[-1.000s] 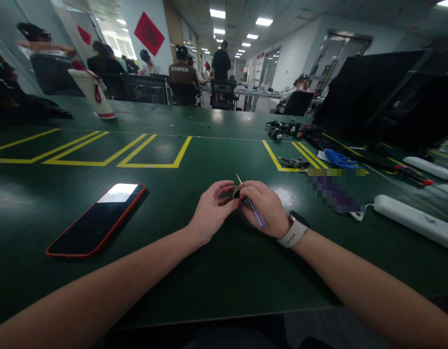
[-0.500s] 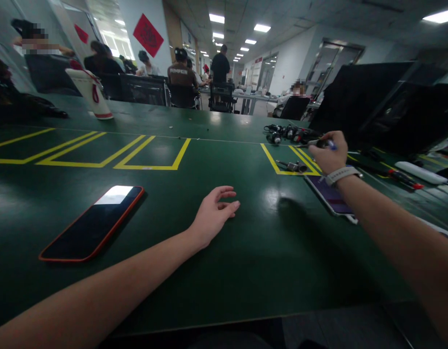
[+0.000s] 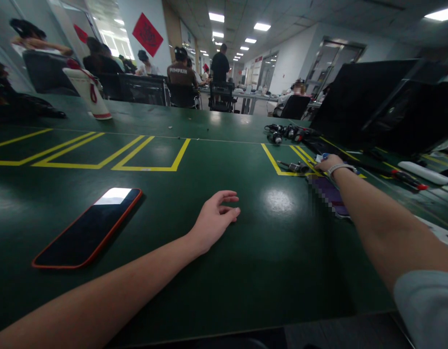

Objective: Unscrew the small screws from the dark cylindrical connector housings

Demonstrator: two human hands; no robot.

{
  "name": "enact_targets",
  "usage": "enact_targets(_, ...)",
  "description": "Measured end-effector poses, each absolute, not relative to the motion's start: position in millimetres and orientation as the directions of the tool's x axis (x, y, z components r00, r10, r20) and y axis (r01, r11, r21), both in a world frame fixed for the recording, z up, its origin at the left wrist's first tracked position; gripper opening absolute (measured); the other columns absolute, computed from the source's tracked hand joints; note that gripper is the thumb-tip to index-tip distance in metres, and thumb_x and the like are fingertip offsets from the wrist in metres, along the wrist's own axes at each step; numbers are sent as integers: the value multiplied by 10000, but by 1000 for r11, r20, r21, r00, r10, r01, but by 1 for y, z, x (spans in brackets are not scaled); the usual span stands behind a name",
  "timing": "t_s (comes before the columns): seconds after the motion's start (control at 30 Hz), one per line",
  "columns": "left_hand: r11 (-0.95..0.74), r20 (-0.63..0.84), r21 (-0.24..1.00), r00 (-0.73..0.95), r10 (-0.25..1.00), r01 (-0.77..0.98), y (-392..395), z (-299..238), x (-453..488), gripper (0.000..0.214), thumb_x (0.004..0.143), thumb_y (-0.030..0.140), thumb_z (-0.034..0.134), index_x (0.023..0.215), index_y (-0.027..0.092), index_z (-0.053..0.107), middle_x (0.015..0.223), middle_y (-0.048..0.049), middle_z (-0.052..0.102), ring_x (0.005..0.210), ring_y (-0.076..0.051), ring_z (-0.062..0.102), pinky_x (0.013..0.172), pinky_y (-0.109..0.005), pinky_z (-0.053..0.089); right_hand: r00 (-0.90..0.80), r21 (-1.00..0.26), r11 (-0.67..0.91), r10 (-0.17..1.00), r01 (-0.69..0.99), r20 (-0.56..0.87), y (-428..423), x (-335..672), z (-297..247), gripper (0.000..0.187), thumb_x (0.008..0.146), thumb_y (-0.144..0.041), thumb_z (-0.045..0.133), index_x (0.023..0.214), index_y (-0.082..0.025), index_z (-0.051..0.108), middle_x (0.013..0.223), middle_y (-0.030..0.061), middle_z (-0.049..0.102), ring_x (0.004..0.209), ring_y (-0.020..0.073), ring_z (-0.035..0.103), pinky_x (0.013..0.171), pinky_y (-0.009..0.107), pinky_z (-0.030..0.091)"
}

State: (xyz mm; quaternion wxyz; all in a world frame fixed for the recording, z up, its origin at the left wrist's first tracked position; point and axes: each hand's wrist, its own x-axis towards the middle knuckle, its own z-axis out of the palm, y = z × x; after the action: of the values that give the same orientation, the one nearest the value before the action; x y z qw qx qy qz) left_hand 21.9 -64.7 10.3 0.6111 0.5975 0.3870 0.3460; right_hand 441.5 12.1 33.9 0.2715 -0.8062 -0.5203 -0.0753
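Observation:
My left hand [image 3: 214, 218] rests on the green table [image 3: 245, 252] with its fingers loosely curled apart and nothing in it. My right hand [image 3: 327, 162] is stretched far to the right, down on the table at a yellow tape line. It lies beside a small metal part [image 3: 294, 167] and something blue. Its fingers are turned away from me, so whether they hold anything is hidden. A white watch band sits on that wrist. A phone in a red case [image 3: 87, 228] lies left of my left hand.
A second, purple phone [image 3: 329, 194] lies under my right forearm. Black parts [image 3: 289, 131], a red-handled screwdriver [image 3: 405, 180] and a white power strip [image 3: 422, 172] lie at right, below dark monitors [image 3: 372, 102]. A white cup [image 3: 89, 92] stands far left. Several people sit behind.
Both hands held a small part and a thin screwdriver together. My right hand then carried them away to the right and has now come down on the table; my left hand stayed, empty.

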Motion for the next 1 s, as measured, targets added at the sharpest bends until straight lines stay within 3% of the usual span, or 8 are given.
enact_targets(0.13,34,-47,999,467,883,36,-65,9,22,351,788,162,601,1132,185,535,1204,-106,553,900,-181,631,796,-375,533,505,-269,-439,820,857,271,17,427,46,281,897,-297,517,1145,-167,548,1165,93,561,994,195,582,829,379,497)
enact_targets(0.23,18,-46,998,461,886,64,-66,10,23,341,788,159,597,1123,175,539,1189,-109,559,887,-181,631,792,-383,531,401,-199,-365,896,910,191,26,407,54,290,877,-358,533,1062,-141,587,1085,83,600,943,185,591,811,367,486)
enact_targets(0.37,10,-51,996,457,888,92,-67,14,24,342,783,145,592,1120,153,528,1173,-123,562,861,-176,632,790,-395,527,265,-122,-256,963,959,59,38,380,55,290,545,-332,807,711,-160,641,819,56,659,843,226,596,699,303,429)
enact_targets(0.43,9,-51,996,465,884,92,-67,15,23,343,788,145,586,1126,149,524,1171,-126,560,866,-176,630,792,-395,526,237,-102,-231,971,967,40,39,369,54,261,489,-256,815,636,-175,615,753,38,651,816,232,595,661,293,406)
enact_targets(0.57,11,-51,996,481,875,87,-66,13,21,343,793,159,585,1131,150,527,1160,-125,567,865,-180,629,779,-388,532,188,-131,-185,982,974,16,30,346,56,202,523,-223,762,595,-172,580,685,38,633,739,214,593,585,272,382)
enact_targets(0.73,-89,39,993,491,870,79,-65,7,19,312,810,193,571,1121,178,552,1169,-102,571,919,-188,619,802,-383,531,50,-283,-56,998,957,-29,-4,291,47,241,648,-381,688,690,-162,596,683,29,634,637,157,579,535,248,396)
enact_targets(0.9,-255,132,943,468,874,211,-67,8,19,395,773,207,614,1162,196,550,1224,-94,538,1047,-227,569,833,-376,517,-66,-384,89,995,919,71,-50,221,32,306,688,-460,642,755,-170,574,748,27,609,667,152,545,555,257,388)
enact_targets(1.0,-339,156,897,514,844,284,-69,13,18,448,724,206,659,1162,206,565,1210,-92,536,1006,-239,576,814,-385,519,-128,-431,163,986,888,108,-71,189,28,256,744,-424,601,767,-174,555,739,16,605,655,139,540,558,250,381)
